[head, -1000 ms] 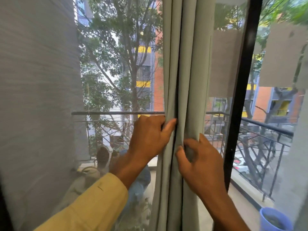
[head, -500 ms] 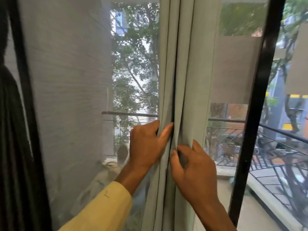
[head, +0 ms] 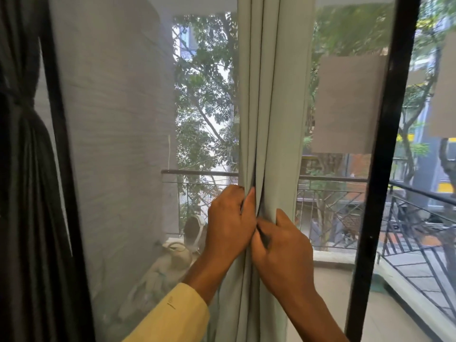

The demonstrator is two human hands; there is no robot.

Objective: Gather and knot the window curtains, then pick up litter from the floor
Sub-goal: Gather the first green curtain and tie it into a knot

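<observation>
A pale green curtain [head: 271,95] hangs bunched in vertical folds at the middle of the window. My left hand [head: 228,225] grips the folds from the left, with its thumb pressed into the cloth. Just below and to the right, my right hand [head: 283,250] grips the same bundle, fingers curled into a fold. The two hands touch each other. At the far left hangs a dark curtain [head: 22,169], gathered and tied. No floor litter is in view.
Black window frames [head: 385,169] stand right of the curtain and at the left [head: 61,156]. Behind the glass lie a balcony with a metal railing [head: 345,178], a grey wall [head: 111,119], pale sacks and shoes [head: 172,257]. Paper sheets [head: 348,102] are stuck on the pane.
My hands have drawn closer together on the pale curtain, squeezing the folds into a tighter bundle. The view has swung left, bringing the dark tied curtain into sight.
</observation>
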